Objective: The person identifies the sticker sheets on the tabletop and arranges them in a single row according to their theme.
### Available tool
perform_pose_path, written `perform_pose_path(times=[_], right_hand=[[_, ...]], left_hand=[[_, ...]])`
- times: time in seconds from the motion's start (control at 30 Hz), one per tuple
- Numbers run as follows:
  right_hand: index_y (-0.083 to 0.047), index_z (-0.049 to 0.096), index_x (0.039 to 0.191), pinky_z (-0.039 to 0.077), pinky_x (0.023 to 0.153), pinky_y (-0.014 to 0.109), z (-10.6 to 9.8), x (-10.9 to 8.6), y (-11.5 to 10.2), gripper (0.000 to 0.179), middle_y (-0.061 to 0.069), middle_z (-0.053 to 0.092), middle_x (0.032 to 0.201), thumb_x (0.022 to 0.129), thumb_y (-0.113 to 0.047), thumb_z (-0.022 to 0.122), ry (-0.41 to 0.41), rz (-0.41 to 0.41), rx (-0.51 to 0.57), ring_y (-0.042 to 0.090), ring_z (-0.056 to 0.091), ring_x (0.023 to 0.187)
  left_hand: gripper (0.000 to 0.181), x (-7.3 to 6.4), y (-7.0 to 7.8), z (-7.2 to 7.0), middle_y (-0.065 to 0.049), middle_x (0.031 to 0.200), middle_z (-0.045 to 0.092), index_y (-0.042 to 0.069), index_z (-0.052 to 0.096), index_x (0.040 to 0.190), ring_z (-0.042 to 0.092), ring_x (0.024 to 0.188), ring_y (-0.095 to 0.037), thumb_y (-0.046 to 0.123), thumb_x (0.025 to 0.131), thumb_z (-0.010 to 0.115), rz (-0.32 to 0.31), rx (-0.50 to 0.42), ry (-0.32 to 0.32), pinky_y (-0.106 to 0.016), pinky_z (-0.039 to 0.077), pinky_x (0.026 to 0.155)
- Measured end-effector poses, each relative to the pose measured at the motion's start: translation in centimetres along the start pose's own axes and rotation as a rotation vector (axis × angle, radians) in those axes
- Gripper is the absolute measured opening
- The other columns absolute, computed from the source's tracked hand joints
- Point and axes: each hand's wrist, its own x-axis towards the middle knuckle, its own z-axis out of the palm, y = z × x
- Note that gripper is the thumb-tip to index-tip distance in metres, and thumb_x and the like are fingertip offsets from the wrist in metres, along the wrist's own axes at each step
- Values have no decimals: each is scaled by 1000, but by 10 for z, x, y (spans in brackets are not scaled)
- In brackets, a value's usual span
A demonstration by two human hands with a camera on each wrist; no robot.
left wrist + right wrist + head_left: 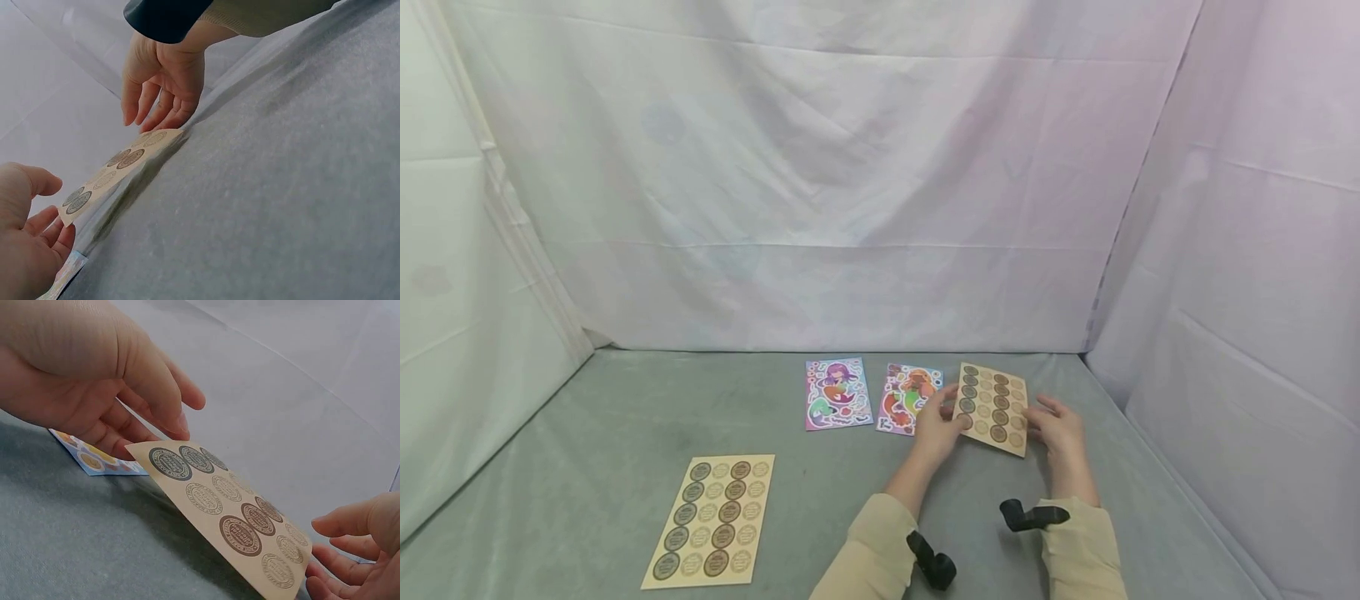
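Observation:
A tan sheet of round seal stickers (990, 408) stands tilted at the right, its near edge raised off the cloth with a shadow below. My left hand (936, 429) holds it along the left edge, thumb on the upper side and fingers at the edge. At the opposite edge is my right hand (1060, 437); its fingertips touch the sheet, while the thumb stands apart in the right wrist view. Just left of the left hand lies a colourful mermaid sticker sheet (898, 404), partly covered by that hand. Another mermaid sheet (837, 396) lies farther left.
On the grey cloth-covered table (587, 467), a second tan sheet of round stickers (711, 521) lies flat at the front left. White curtains (820, 208) enclose the back and both sides. Black wrist mounts (932, 562) stick out from both sleeves.

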Motion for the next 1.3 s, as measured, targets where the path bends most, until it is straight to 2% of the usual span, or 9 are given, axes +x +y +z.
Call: perform_pose_path(times=[0.07, 0.17, 0.3, 0.57, 0.8, 0.97, 1.03, 1.1, 1.3], right_hand=[[0, 41, 143, 51, 85, 33, 0, -1, -2, 58, 27, 50, 131, 89, -4, 62, 5, 0, 17, 31, 57, 109], [0, 43, 142, 49, 90, 37, 1, -3, -4, 58, 26, 52, 129, 88, -3, 63, 15, -7, 30, 23, 63, 96], [-2, 46, 140, 52, 84, 34, 4, -2, -7, 57, 24, 55, 126, 87, -2, 64, 38, -12, 20, 10, 62, 78], [-2, 51, 136, 54, 76, 27, 11, -1, -10, 56, 22, 59, 123, 83, 3, 65, 79, -25, 36, 22, 64, 94], [1, 53, 134, 54, 69, 23, 15, -7, -16, 54, 25, 60, 120, 82, 6, 65, 48, -83, 39, 9, 62, 77], [1, 55, 131, 52, 63, 19, 21, -6, -16, 53, 22, 63, 113, 80, 6, 67, 52, -111, 39, 9, 63, 75], [-2, 56, 131, 51, 60, 16, 24, -1, -12, 53, 18, 64, 110, 80, 5, 68, 55, -113, 28, 12, 64, 78], [-4, 56, 133, 51, 60, 16, 26, 11, -2, 55, 16, 64, 109, 80, 3, 70, 40, -131, 13, 14, 64, 82], [-9, 58, 132, 54, 76, 29, 32, 37, 15, 54, 13, 64, 110, 80, 1, 70, 42, -160, -4, 22, 64, 92]], left_hand=[[55, 0, 0, -1, 0, 120, 59, 12, 57, 131, 58, 98, -14, 0, 78, 69, 5, 2, 18, -27, 51, 77], [53, 1, 1, -3, 1, 116, 61, 11, 59, 128, 57, 93, -11, -2, 78, 68, 20, -11, 42, -25, 51, 74], [51, 1, 4, -5, 1, 111, 62, 8, 61, 126, 58, 87, -10, -5, 77, 67, 30, -42, 75, -22, 51, 70], [48, 2, 5, -10, -5, 104, 63, 1, 60, 124, 59, 81, -11, -8, 77, 65, 69, -104, 122, -21, 51, 64], [47, 4, 8, -17, -10, 101, 63, -1, 60, 124, 56, 76, -10, -8, 77, 65, 54, -139, 148, -20, 50, 61], [45, 6, 9, -25, -14, 96, 64, -5, 62, 120, 56, 70, -8, -11, 75, 65, 84, -146, 181, -18, 47, 58], [45, 7, 9, -29, -12, 92, 64, -7, 62, 118, 56, 70, -8, -11, 74, 65, 88, -148, 185, -18, 47, 59], [44, 9, 9, -32, -8, 88, 64, -7, 63, 117, 56, 71, -8, -10, 73, 65, 86, -150, 186, -18, 48, 62], [41, 12, 12, -42, -4, 84, 63, -6, 64, 116, 56, 73, -9, -8, 75, 68, 66, -151, 161, -19, 49, 66]])
